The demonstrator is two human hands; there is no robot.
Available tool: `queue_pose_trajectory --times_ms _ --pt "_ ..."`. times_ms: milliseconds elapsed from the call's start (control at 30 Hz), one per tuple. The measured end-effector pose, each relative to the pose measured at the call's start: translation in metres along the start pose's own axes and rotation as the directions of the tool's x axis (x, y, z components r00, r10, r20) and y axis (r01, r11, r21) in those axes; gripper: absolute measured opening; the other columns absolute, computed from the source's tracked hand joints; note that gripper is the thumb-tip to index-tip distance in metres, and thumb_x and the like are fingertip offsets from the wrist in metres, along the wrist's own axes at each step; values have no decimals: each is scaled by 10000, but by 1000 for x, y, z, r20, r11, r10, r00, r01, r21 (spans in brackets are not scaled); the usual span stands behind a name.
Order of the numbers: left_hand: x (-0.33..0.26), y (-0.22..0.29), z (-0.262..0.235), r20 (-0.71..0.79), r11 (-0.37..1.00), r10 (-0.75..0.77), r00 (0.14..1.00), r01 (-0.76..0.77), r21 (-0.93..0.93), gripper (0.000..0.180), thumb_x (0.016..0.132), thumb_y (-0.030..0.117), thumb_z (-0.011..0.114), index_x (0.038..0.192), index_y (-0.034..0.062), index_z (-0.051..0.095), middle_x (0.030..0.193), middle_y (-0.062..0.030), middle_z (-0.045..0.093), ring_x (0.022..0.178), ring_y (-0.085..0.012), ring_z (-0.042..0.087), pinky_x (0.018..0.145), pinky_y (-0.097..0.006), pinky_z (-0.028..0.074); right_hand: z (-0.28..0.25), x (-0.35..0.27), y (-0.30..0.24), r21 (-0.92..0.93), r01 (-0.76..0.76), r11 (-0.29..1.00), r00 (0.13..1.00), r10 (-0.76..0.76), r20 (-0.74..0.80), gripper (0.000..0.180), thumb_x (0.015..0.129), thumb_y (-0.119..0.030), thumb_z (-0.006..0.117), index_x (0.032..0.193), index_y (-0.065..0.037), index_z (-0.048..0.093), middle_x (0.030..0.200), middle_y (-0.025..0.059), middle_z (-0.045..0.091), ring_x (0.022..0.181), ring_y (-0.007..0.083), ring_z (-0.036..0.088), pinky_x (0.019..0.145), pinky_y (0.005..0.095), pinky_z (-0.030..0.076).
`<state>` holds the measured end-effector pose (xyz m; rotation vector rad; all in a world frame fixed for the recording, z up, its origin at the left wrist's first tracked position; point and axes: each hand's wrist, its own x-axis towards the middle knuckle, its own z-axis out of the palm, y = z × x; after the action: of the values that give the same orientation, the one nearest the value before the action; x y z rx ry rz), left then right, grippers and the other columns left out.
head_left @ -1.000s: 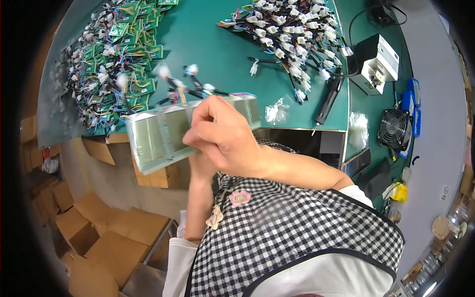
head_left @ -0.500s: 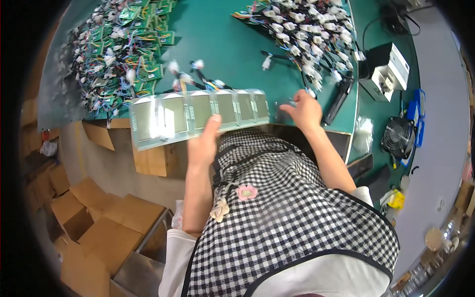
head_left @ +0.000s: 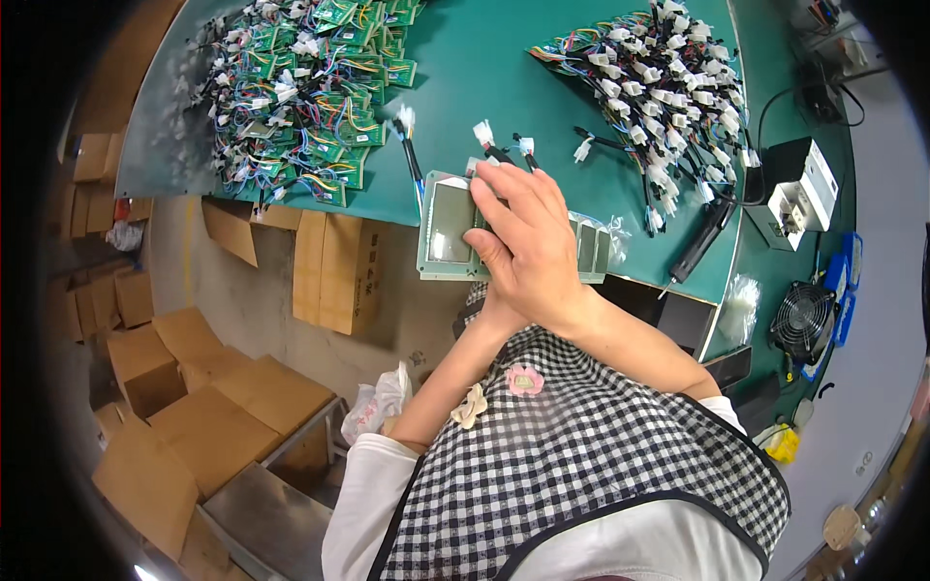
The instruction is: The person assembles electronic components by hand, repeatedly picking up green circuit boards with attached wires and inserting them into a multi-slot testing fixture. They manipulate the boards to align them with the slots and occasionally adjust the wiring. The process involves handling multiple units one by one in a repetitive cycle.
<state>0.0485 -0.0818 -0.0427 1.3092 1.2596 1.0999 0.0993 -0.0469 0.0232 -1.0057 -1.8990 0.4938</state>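
A long panel with a row of grey rectangular displays (head_left: 449,225) lies across the near edge of the green table. My right hand (head_left: 533,242) rests over its middle, fingers stretched out and thumb apart, covering several displays. Beneath it, my left hand (head_left: 504,312) supports the panel from the near side; its fingers are mostly hidden by the right hand. Wires with white connectors (head_left: 409,145) stick up beyond the panel's left end. More black leads with white plugs (head_left: 486,136) show behind it. A crumpled clear plastic piece (head_left: 617,237) is at the right end.
Green circuit boards with coloured wires (head_left: 310,107) are heaped at the left of the table. Bundled white connectors (head_left: 668,97) fan out at the right, beside a black pen-shaped tool (head_left: 702,240). A white box device (head_left: 799,194), a fan (head_left: 804,322) and cardboard boxes (head_left: 218,436) surround the table.
My right hand has moved left from the table edge and now lies over the panel. The left hand and panel have shifted right in the picture, as the view has also turned.
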Motion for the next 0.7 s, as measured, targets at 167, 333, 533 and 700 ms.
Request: queue_pose_trajectory --times_ms 167,333,533,700 --pt "0 -5 4 8 999 43 999 -43 -22 379 838 86 532 1181 -13 404 1109 -93 488 1029 -188 490 847 -321 413 0 1 6 106 80 991 995 -73 -67 348 669 -220 685 932 -10 597 1035 120 567 944 293 527 870 425 369" --pt "-3 -5 5 18 997 65 998 -64 -39 388 839 88 528 1187 -14 391 1120 -97 477 1046 -190 479 853 -324 407 -19 16 -13 174 26 984 999 -31 29 386 541 -355 748 642 -80 496 697 59 461 692 250 467 649 345 352" --pt "-4 -7 7 37 992 107 994 -104 -73 398 840 91 523 1194 -15 376 1133 -102 464 1066 -193 464 860 -328 399 -31 31 -2 244 -168 955 940 81 331 326 585 -260 757 636 -47 515 647 63 492 594 220 490 541 315 385" --pt "-9 -19 4 37 996 86 996 -85 -32 409 842 92 513 1202 -17 354 1147 -109 445 1094 -199 442 869 -337 389 -31 33 1 297 -194 935 922 70 382 240 646 -168 705 615 -33 509 637 90 505 598 265 509 545 363 403"
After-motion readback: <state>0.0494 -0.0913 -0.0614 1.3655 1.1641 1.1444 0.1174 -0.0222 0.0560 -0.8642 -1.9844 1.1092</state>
